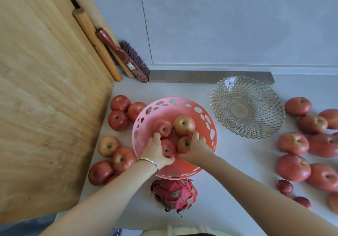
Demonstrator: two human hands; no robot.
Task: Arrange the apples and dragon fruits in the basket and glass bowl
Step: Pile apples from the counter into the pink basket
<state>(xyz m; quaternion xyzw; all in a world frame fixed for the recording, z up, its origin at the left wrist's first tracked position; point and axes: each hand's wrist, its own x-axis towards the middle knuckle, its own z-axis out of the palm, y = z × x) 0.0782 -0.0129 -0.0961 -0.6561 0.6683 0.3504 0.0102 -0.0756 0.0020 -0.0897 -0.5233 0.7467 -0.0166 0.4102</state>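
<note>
Nearest the camera, at six o'clock, a pink scaly dragon fruit is seen lying on the pale grey tabletop, just beside the near rim of the pink perforated plastic basket. Both bare forearms are extended over that rim. The left hand, with a thin metal bracelet at the wrist, is wrapped around a red apple in the basket's near half. The right hand is curled over a second red apple just beside it. Two more apples are lying further in: a red one and a yellowish one.

Loose red apples are grouped on the tabletop at nine o'clock and at three o'clock.

At two o'clock the clear cut-glass bowl is standing well apart from the hands.

Farthest, at eleven o'clock, a red-handled brush is propped against wooden rolling pins; a small label on its handle is too blurred to be read.
</note>
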